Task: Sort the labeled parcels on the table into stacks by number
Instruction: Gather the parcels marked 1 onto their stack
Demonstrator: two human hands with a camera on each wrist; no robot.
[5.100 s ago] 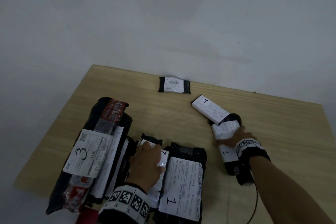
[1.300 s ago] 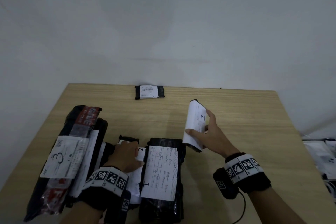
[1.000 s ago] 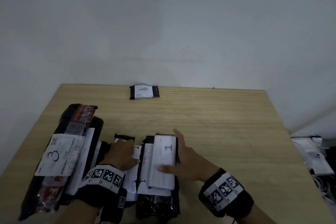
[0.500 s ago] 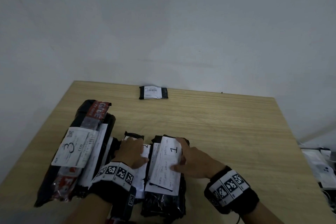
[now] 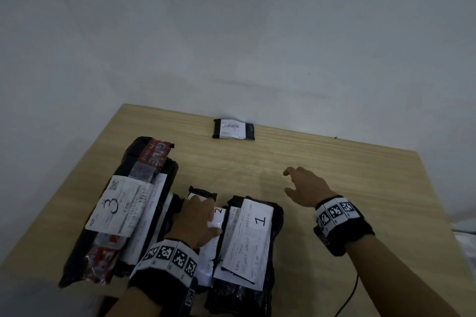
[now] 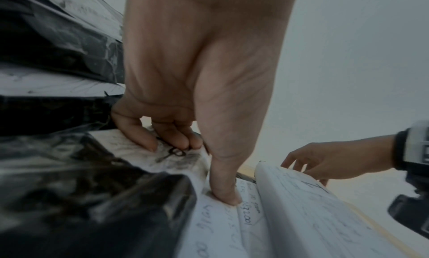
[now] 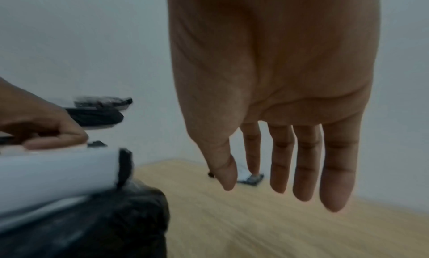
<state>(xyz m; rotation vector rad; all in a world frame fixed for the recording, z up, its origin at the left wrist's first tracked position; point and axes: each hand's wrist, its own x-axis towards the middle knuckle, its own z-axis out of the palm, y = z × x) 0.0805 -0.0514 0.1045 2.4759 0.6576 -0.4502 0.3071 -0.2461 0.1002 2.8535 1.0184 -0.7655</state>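
Table: plain wooden table (image 5: 334,170) against a grey wall (image 5: 231,33), with three groups of parcels along our near edge.
What changed: half a second ago our right hand (image 5: 306,186) was flat on the white parcel marked 1 (image 5: 248,234); now it's off it and hanging over bare wood, so that parcel is dropped on the 1 stack (image 5: 242,288).
Right hand: empty, with the fingers loose and slightly spread in the wrist view (image 7: 308,170).
Left hand: our left hand (image 5: 195,219) hasn't budged, fingers curled down on the parcel marked 2 (image 5: 218,211) with the thumb (image 6: 224,186) pressing its label; looks like it's pinning it, not lifting.
3 pile: big black parcel marked 3 (image 5: 113,207) sits far left, untouched.
Leftover: one small black parcel (image 5: 234,129) is way back by the wall, and we can't read its number from here.
Meaning: we reckon the 1s are done and the right hand is headed for that last parcel.
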